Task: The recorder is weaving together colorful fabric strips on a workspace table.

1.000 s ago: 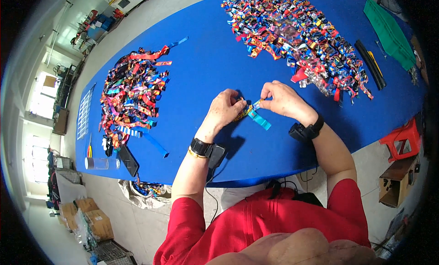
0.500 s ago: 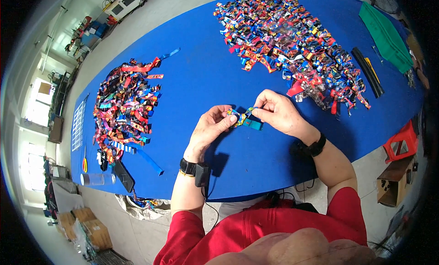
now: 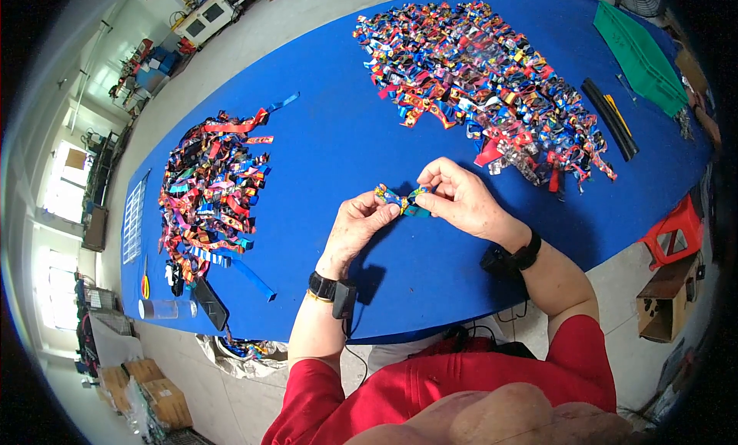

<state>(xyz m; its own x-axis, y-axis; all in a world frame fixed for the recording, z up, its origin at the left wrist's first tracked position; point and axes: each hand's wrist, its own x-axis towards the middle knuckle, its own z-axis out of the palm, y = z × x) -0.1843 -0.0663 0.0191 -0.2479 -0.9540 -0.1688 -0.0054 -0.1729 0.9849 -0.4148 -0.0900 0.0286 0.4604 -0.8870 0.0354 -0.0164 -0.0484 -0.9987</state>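
Both hands meet over the near middle of a blue-covered table (image 3: 307, 161). A small strip of patterned ribbon (image 3: 405, 202), blue, yellow and teal, is bent into a bow-like loop between them. My left hand (image 3: 360, 222) pinches its left end between thumb and fingers. On the other side, my right hand (image 3: 461, 200) has thumb and forefinger closed on the ribbon's right end. The teal part hangs below the pinch, partly hidden by the fingers. A heap of loose ribbon strips (image 3: 211, 187) lies to the left, and a larger pile of looped ribbon pieces (image 3: 477, 76) spreads at the far right.
Near the left pile lie a dark phone (image 3: 210, 303), a clear cylinder (image 3: 167, 310), yellow-handled scissors (image 3: 144, 286) and a white grid rack (image 3: 134, 222). A green bin (image 3: 639, 57) and black tubes (image 3: 610, 121) sit at the right. A red stool (image 3: 673, 234) stands beside the table.
My right hand has shifted slightly left and its thumb now presses against the ribbon. The ribbon's loop is drawn closer between the hands, with less of the teal part showing.
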